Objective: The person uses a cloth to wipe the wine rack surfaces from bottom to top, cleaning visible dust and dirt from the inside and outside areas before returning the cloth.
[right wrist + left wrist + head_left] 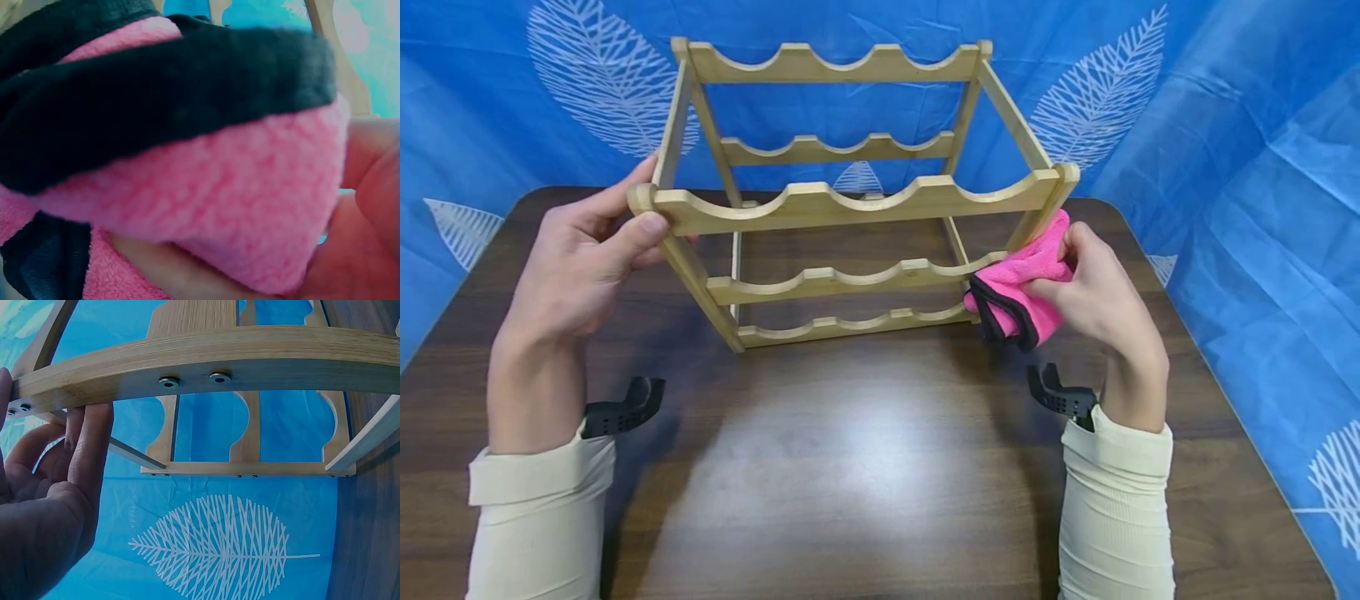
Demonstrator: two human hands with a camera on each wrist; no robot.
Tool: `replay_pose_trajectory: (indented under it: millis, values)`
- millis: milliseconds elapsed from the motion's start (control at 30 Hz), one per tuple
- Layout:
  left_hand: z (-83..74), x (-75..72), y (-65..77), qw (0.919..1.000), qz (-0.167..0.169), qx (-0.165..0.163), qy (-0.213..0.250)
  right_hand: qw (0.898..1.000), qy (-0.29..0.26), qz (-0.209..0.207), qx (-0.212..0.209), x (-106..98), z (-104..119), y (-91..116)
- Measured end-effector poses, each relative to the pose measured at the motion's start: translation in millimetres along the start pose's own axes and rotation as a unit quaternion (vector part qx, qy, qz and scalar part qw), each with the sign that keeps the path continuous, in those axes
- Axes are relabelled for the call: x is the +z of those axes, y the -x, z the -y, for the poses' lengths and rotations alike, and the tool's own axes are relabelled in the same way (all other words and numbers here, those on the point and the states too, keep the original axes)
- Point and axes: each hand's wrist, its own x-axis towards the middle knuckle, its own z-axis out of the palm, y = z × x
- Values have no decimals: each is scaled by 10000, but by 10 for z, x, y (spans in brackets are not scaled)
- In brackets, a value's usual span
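Observation:
A light wooden wine rack [850, 208] with scalloped rails stands on the table, its top front rail closest to me. My left hand [580, 250] grips the rack's front left upright near the top corner, thumb in front. In the left wrist view, fingers of the left hand [69, 469] curl against the side post [206, 365], which has two bolts. My right hand [1101, 287] holds a folded pink cloth [1026, 287] with black edging against the front right upright. The cloth [225, 181] fills most of the right wrist view and hides part of the fingers.
The dark wooden table [850, 467] reflects a bright patch of light in front of the rack. Behind and to the right hangs a blue curtain [1225, 167] with white leaf prints. A black wrist mount [625, 408] sits at each cuff.

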Motion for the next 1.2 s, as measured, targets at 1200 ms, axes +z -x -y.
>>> replay_pose_trajectory:
  millis: [1200]
  values:
    - [-42,-90,81,9994,-215,19,-263,9214,-2494,-2761,-1121,-25,231,1]
